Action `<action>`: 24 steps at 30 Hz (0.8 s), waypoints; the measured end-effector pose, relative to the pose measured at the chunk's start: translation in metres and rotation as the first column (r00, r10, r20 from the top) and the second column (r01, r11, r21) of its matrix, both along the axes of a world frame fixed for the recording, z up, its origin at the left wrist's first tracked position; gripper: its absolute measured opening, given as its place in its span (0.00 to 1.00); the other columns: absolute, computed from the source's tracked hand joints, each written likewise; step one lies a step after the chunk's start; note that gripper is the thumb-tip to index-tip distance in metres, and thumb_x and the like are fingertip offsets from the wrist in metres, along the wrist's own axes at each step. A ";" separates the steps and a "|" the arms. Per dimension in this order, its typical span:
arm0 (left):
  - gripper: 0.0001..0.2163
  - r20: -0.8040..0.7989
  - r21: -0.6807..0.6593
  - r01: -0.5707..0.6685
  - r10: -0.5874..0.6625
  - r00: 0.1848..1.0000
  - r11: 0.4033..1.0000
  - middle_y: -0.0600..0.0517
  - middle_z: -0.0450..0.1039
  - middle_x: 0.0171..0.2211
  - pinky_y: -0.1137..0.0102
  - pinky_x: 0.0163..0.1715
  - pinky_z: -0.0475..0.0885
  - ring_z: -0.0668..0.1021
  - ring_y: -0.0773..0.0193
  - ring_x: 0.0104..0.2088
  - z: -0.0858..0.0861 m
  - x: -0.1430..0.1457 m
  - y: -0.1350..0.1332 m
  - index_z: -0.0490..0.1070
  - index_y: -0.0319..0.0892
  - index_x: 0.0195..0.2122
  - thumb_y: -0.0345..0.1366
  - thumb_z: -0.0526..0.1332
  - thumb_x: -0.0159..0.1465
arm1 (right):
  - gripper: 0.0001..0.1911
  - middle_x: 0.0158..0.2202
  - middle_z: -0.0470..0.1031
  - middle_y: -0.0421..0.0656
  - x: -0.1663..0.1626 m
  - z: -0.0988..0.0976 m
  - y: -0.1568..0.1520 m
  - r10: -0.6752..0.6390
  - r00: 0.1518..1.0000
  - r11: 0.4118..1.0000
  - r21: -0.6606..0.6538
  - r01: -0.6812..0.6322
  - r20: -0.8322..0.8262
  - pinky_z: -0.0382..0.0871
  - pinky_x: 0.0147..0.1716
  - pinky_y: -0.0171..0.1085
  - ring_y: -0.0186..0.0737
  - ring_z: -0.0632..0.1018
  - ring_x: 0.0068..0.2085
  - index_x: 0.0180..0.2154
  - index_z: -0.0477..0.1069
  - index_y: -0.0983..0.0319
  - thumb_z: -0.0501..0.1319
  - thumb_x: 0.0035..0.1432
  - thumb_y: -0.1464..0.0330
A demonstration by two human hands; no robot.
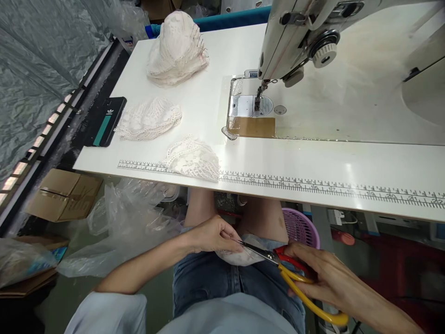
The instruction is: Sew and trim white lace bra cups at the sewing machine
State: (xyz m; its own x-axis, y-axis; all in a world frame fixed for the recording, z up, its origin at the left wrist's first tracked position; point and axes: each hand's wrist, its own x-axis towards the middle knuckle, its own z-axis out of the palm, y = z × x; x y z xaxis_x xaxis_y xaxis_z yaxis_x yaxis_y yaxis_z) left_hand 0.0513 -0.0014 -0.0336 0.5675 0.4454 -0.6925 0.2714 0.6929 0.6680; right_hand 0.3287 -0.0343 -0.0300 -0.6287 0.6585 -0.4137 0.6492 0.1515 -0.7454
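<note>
My left hand (217, 236) pinches the edge of a white lace piece (239, 256) above my lap. In my right hand (318, 271) is a pair of scissors (262, 253) with one red and one yellow handle. The blades point left, and their tips lie at the lace edge right beside my left fingertips. Whether the blades are parted at the tips is too small to tell. On the table ahead lie a lace piece (192, 158) across the printed ruler, a second lace piece (149, 118) farther left, and a taller lace stack (178, 48) at the back.
A sewing machine (295, 41) stands on the white table (201, 116), its needle area at centre right. A phone (106, 121) lies at the left edge. Below are a cardboard box (64, 195), plastic bags (128, 227) and a purple basket (301, 227).
</note>
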 end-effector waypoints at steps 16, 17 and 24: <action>0.21 -0.023 -0.031 -0.038 0.037 0.999 0.999 0.49 0.75 0.25 0.75 0.26 0.63 0.71 0.69 0.24 0.000 0.003 -0.001 0.78 0.34 0.33 0.45 0.70 0.44 | 0.10 0.30 0.71 0.39 -0.004 0.003 -0.001 0.031 0.999 0.999 0.023 -0.031 -0.016 0.57 0.23 0.31 0.33 0.69 0.24 0.39 0.65 0.59 0.57 0.59 0.60; 0.21 -0.023 -0.031 -0.039 0.038 0.999 0.999 0.49 0.75 0.25 0.75 0.26 0.64 0.71 0.69 0.24 0.000 0.003 -0.001 0.78 0.34 0.33 0.45 0.70 0.43 | 0.10 0.29 0.71 0.39 -0.004 0.004 -0.001 0.023 0.999 0.999 0.027 -0.022 -0.025 0.57 0.23 0.31 0.32 0.69 0.24 0.38 0.65 0.59 0.57 0.59 0.60; 0.19 -0.014 -0.041 -0.049 0.049 0.999 0.998 0.50 0.74 0.24 0.75 0.25 0.62 0.70 0.70 0.23 0.003 0.002 0.000 0.78 0.34 0.32 0.44 0.70 0.44 | 0.12 0.28 0.70 0.37 -0.005 0.001 -0.003 0.015 1.000 0.999 0.045 -0.014 -0.009 0.57 0.22 0.31 0.32 0.69 0.23 0.39 0.64 0.58 0.58 0.58 0.59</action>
